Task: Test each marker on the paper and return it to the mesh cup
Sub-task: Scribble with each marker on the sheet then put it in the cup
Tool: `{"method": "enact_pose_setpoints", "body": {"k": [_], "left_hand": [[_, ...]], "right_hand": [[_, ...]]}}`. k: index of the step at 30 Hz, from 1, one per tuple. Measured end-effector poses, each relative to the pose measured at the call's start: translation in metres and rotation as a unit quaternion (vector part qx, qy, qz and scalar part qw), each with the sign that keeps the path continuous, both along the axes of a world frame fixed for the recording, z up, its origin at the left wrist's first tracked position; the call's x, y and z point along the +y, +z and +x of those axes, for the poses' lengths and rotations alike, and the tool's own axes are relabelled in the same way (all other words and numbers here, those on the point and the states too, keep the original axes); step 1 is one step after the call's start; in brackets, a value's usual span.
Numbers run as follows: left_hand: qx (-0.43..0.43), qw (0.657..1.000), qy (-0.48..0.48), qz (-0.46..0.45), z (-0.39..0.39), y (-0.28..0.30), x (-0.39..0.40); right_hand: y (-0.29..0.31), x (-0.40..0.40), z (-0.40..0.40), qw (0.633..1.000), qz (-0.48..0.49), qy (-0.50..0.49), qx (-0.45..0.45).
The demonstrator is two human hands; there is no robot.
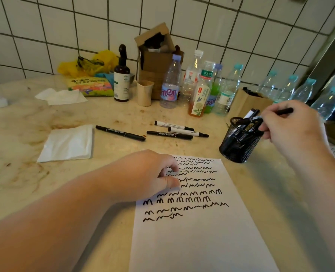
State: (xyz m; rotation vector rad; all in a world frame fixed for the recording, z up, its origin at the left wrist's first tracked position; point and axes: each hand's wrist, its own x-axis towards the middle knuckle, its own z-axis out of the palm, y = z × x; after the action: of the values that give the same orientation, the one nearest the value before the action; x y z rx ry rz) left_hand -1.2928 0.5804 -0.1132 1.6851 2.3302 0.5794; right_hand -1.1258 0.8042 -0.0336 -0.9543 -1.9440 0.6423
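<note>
A white sheet of paper (198,236) covered with rows of black squiggles lies on the counter in front of me. My left hand (143,175) rests on its upper left part, fingers loosely curled, holding nothing. To the right stands a black mesh cup (239,142) with several markers in it. My right hand (292,124) grips a black marker (284,111) right at the cup's rim, its lower end inside the cup. Several more markers lie loose behind the paper: one black marker (120,133) to the left, and a cluster of three markers (180,130) in the middle.
A folded white napkin (66,143) lies left of the paper. Along the tiled wall stand plastic bottles (169,83), a brown spray bottle (121,79), a beige cup (144,93), cardboard boxes (155,61), a snack bag (90,86) and a brown paper bag (247,103).
</note>
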Motion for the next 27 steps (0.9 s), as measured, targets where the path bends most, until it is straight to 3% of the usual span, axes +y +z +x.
{"method": "enact_pose_setpoints", "body": {"k": [4, 8, 11, 16, 19, 27], "left_hand": [[0.006, 1.0, 0.001, -0.003, 0.0, -0.001, 0.001], [0.002, 1.0, 0.001, -0.006, 0.0, 0.0, 0.001], [0.001, 1.0, 0.001, -0.009, 0.0, -0.002, 0.002], [-0.006, 1.0, 0.005, -0.018, 0.0, -0.001, 0.003], [0.002, 1.0, 0.004, -0.024, -0.001, 0.0, 0.004], [0.017, 1.0, -0.001, -0.026, -0.002, 0.0, 0.004]], "right_hand": [[0.004, 0.012, -0.012, 0.996, 0.006, -0.016, -0.082], [0.005, 0.004, -0.015, 0.996, 0.071, -0.042, -0.04], [-0.006, -0.018, -0.026, 0.989, 0.145, 0.012, -0.029], [-0.035, -0.036, -0.071, 0.947, 0.154, 0.173, -0.224], [-0.051, -0.033, -0.104, 0.913, 0.138, 0.192, -0.332], [-0.069, -0.027, -0.142, 0.89, 0.149, 0.162, -0.398]]}}
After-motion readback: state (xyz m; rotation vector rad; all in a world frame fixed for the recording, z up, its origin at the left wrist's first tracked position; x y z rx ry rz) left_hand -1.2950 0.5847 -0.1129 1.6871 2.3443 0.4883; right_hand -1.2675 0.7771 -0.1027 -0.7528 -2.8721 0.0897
